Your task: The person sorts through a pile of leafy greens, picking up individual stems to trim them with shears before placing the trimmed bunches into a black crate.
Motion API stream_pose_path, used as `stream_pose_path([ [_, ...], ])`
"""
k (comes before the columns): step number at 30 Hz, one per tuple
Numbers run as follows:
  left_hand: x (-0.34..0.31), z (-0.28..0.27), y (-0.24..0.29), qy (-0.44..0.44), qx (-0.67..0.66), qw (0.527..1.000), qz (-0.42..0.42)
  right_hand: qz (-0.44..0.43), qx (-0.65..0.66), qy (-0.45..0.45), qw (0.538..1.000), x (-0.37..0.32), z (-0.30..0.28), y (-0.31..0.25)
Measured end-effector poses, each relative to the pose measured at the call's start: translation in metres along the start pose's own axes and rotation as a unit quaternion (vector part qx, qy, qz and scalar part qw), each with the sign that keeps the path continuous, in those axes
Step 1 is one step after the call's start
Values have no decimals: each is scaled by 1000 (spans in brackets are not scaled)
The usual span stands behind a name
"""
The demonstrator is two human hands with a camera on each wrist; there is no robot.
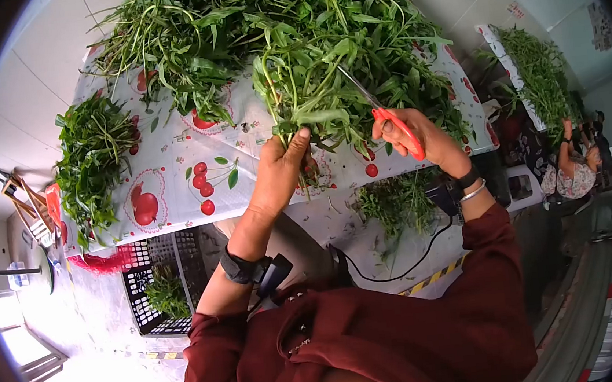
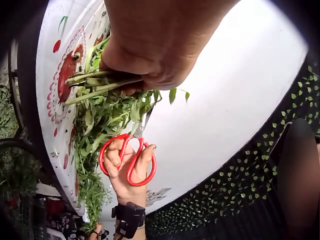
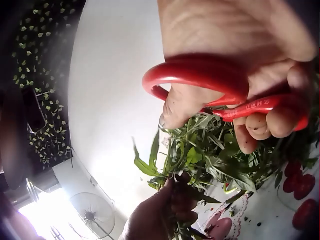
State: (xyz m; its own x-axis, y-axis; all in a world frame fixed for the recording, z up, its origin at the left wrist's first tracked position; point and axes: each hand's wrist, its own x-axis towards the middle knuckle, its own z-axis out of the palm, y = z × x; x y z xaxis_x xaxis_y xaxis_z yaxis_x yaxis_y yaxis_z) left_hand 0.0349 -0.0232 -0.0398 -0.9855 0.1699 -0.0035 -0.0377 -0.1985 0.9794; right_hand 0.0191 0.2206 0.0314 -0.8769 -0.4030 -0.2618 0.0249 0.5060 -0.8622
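The left hand (image 1: 278, 173) grips a bunch of leafy green stems (image 1: 291, 108) over the near part of the table; cut stem ends (image 2: 82, 90) stick out of the fist in the left wrist view. In the right hand (image 1: 425, 137) are red-handled scissors (image 1: 410, 135), with thumb and fingers through the loops (image 3: 200, 75). Their metal blades (image 1: 357, 84) point up and left, among or beside the leaves right of the bunch. Whether the blades touch a stem cannot be told.
A large heap of greens (image 1: 231, 21) covers the table's far side. A smaller pile (image 1: 93, 163) lies on the left of the cherry-print tablecloth (image 1: 174, 196). Below stand a black crate (image 1: 139, 299) and more greens (image 1: 396, 204). Another person (image 1: 573, 169) sits at far right.
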Motion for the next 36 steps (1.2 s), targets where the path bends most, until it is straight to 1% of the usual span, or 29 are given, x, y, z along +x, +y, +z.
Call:
stream_pose_path([
  [3, -1, 1, 1, 1, -5, 1000, -6, -26, -20, 1, 999, 5, 4, 1],
  [5, -1, 0, 2, 3, -7, 1000, -5, -31, -18, 22, 999, 7, 7, 0],
  [9, 0, 0, 4, -11, -4, 1000, -10, -46, 6, 31, 998, 8, 10, 3],
  [11, 0, -1, 1, -20, 2, 1000, -11, -83, 36, 38, 995, 8, 12, 4],
  [12, 1, -1, 0, -9, -19, 1000, -23, -84, 37, 43, 995, 8, 13, 7],
  [14, 1, 0, 0, -1, -39, 999, -33, -118, 46, 64, 990, 10, 14, 15],
  [15, 1, 2, 1, 21, -98, 994, -44, -118, 46, 67, 990, 8, 14, 16],
  [17, 3, 1, 0, 52, -190, 978, -69, -60, 97, 48, 992, 4, 15, 16],
  [18, 4, -1, 2, 49, -188, 979, -68, -62, 98, 52, 992, 3, 16, 19],
  [20, 5, -3, 9, 28, -279, 955, -92, -33, 194, 7, 980, 1, 20, 29],
  [21, 5, -4, 13, 15, -287, 954, -91, -33, 200, -9, 979, 0, 23, 30],
  [22, 5, -3, 14, 9, -282, 955, -90, -37, 203, -2, 979, 0, 24, 29],
  [24, 4, -2, 14, 46, -302, 949, -76, -37, 231, -18, 972, 0, 26, 26],
  [26, 5, -3, 12, 32, -303, 949, -73, -39, 234, -11, 971, 1, 26, 22],
  [28, 3, -2, 12, 34, -310, 948, -61, -39, 208, -47, 976, 4, 25, 23],
  [29, 2, -2, 13, 32, -308, 949, -62, -5, 229, -51, 972, 4, 24, 20],
  [32, 0, -1, 14, 23, -286, 956, -60, -43, 259, -32, 964, 13, 25, 28],
  [34, -1, -2, 9, 26, -284, 957, -56, -35, 266, -29, 963, 16, 23, 26],
  [36, -2, -2, 8, 21, -262, 963, -57, -34, 259, -46, 964, 18, 22, 24],
])
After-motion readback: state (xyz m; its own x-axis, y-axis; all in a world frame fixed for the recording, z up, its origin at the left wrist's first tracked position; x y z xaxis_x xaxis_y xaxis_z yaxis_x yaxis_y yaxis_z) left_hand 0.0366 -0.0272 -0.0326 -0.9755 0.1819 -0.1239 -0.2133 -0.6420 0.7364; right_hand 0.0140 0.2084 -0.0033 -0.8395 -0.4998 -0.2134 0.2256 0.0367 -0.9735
